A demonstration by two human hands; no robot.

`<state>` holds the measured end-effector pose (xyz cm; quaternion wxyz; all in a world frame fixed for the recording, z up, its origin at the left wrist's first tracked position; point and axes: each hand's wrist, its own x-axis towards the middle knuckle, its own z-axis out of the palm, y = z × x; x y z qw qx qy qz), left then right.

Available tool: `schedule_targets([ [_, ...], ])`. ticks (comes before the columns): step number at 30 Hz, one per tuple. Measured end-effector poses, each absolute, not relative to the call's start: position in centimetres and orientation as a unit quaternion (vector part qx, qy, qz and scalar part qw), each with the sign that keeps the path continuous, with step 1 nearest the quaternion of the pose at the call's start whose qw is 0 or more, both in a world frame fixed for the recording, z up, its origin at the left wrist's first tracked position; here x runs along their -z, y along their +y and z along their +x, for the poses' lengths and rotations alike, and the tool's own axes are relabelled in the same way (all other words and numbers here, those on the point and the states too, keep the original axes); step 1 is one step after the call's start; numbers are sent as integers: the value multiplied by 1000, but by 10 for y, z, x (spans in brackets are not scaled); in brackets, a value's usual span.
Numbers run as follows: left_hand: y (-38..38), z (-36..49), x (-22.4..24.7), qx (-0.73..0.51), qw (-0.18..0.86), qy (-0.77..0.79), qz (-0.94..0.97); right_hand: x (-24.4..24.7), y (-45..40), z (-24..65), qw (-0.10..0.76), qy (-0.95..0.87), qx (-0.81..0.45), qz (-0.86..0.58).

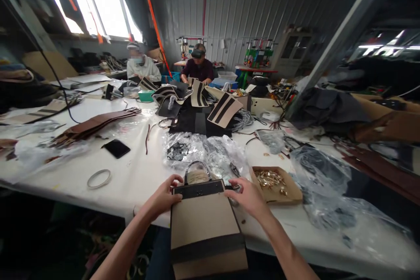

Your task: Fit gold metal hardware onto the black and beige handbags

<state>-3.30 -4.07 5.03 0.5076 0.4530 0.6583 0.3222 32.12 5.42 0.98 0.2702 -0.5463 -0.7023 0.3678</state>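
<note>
A beige handbag panel with black bands (203, 218) lies at the table's front edge and hangs toward my lap. A dark curved handle (197, 165) stands up behind its top edge, in front of what looks like a roll of pale cord or tape (198, 177). My left hand (169, 194) grips the top left corner, thumb on the front face. At the top right corner, my right hand (244, 194) has its thumb and fingers closed on the edge. A small metallic tool (234, 169) lies just beyond the right hand; its kind is unclear.
A cardboard tray (292, 194) of gold-coloured hardware stands to the right. Clear plastic bags (210, 151) and striped panels (225, 109) lie ahead. On the left are a phone (116, 148), a tape ring (99, 178) and brown strips (98, 124). Two people sit across the table.
</note>
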Motion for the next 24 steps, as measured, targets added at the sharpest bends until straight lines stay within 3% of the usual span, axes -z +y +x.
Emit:
schedule_targets([
  [4, -42, -36, -52, -291, 445, 675, 511, -24, 84, 323, 219, -728, -390, -520],
  [6, -42, -36, -54, -275, 427, 681, 527, -41, 107, 307, 246, -725, -382, -517],
  [9, -42, -34, -59, -267, 428, 678, 535, -67, 139, 250, 304, -755, -300, -498],
  [11, -41, -32, -62, -277, 426, 673, 538, -76, 157, 198, 258, -820, -254, -443],
  [16, -40, -34, -55, -293, 424, 665, 540, -60, 183, 100, 144, -884, -226, -384],
  [24, -35, -37, -35, -314, 445, 671, 504, -40, 191, 82, 124, -877, -204, -417],
])
